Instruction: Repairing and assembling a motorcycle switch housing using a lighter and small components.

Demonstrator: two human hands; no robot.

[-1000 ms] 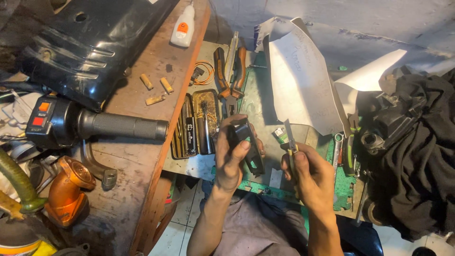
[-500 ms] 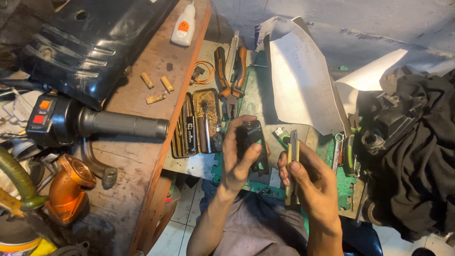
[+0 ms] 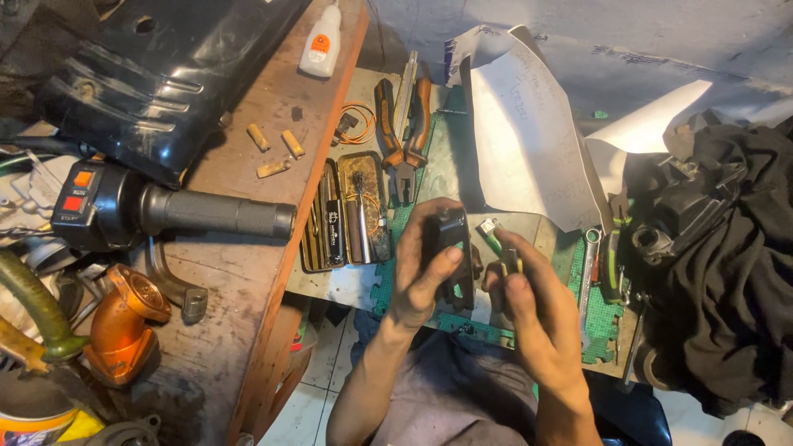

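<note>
My left hand (image 3: 425,268) grips a small black boxy part (image 3: 454,239), held upright over the green mat (image 3: 607,326). My right hand (image 3: 537,318) holds a thin tool with a dark and yellow handle (image 3: 510,263), its upper end close to the black part's right side. A small green-tipped item (image 3: 489,234) lies on the mat just behind the two hands.
Orange-handled pliers (image 3: 402,136) and an open tin of small tools (image 3: 347,215) lie behind my hands. A black handlebar grip with a switch box (image 3: 165,211) rests on the wooden plank at left. White paper (image 3: 529,132) lies at the back, dark cloth (image 3: 727,256) at right, a glue bottle (image 3: 320,41) far back.
My hands have come closer together. The right hand has brought the thin tool in toward the black part, which the left hand has turned more upright.
</note>
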